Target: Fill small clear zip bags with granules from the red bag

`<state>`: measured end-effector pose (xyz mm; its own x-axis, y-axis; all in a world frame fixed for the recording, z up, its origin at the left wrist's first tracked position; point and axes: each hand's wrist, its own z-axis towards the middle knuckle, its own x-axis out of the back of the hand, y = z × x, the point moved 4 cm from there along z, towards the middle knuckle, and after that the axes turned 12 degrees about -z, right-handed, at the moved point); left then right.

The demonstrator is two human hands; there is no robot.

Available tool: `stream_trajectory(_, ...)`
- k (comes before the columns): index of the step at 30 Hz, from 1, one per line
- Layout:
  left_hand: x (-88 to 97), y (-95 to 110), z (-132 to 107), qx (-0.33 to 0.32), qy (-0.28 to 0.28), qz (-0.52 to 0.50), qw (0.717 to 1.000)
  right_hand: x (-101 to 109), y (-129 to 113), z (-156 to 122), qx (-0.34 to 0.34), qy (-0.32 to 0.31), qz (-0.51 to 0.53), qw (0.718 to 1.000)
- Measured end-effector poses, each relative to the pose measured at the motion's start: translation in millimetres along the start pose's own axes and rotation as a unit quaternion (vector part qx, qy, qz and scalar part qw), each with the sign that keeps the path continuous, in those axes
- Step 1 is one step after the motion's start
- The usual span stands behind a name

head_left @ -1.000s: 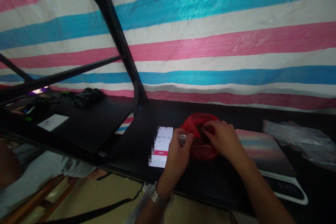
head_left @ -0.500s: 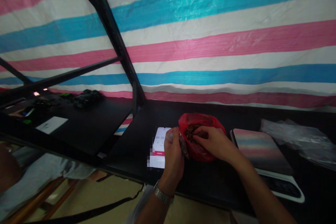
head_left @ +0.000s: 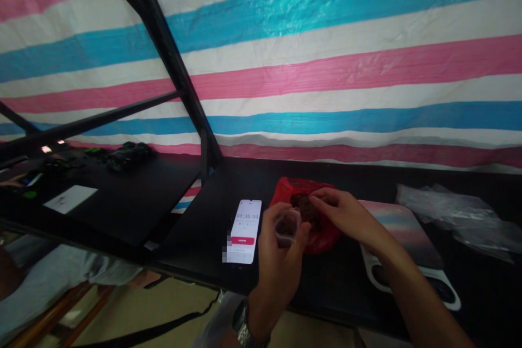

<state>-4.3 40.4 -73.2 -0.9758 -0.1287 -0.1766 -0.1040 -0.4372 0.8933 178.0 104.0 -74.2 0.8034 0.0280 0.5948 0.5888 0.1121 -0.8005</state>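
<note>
A red plastic bag [head_left: 322, 236] with dark brown bits inside lies open on the black table [head_left: 212, 212]. My left hand [head_left: 279, 258] is closed round a small clear plastic bag [head_left: 287, 227], held open just left of the red bag. My right hand [head_left: 346, 215] pinches a clump of the dark bits [head_left: 305, 205] at the red bag's mouth, right beside the clear bag. A metal watch [head_left: 244, 329] sits on my left wrist.
A phone [head_left: 243, 230] with a running timer lies left of my hands. A white scale [head_left: 408, 266] with a shiny top stands to the right, crumpled clear plastic [head_left: 452, 212] behind it. A black frame post [head_left: 171, 65] rises at the back. Another person's sleeve [head_left: 61, 277] shows lower left.
My left hand has pulled back and lower, now holding the clear bag open. My right hand has lifted a pinch of dark bits from the red bag toward it.
</note>
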Motion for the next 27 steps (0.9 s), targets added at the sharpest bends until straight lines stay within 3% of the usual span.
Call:
stream_trajectory(3, -18.6, -9, -8, 0.117, -0.074, -0.016, 0.990, 15, -2, -3, -0.012, 0.035, 0.002, 0.999)
stream_trajectory(6, -26.5, -19, -5, 0.165, -0.083, 0.017, 0.983, 25, -6, -7, -0.023, 0.056, 0.017, 0.998)
stream_trajectory(10, -28.4, -27, 3, 0.183, -0.072, 0.033, 0.980, 32, -20, -16, -0.007, 0.069, 0.015, 0.998)
stream_trajectory(15, -33.1, -30, 2, 0.178, -0.080, 0.016, 0.981, 28, -43, -28, 0.012, 0.089, -0.099, 0.991)
stream_trajectory(21, -31.7, -33, 3, 0.155, -0.074, 0.037, 0.984, 22, -59, -38, 0.053, 0.124, -0.287, 0.948)
stream_trajectory(27, -29.8, -32, 2, 0.142, -0.082, 0.060, 0.985, 18, -63, -43, 0.094, 0.141, -0.330, 0.929)
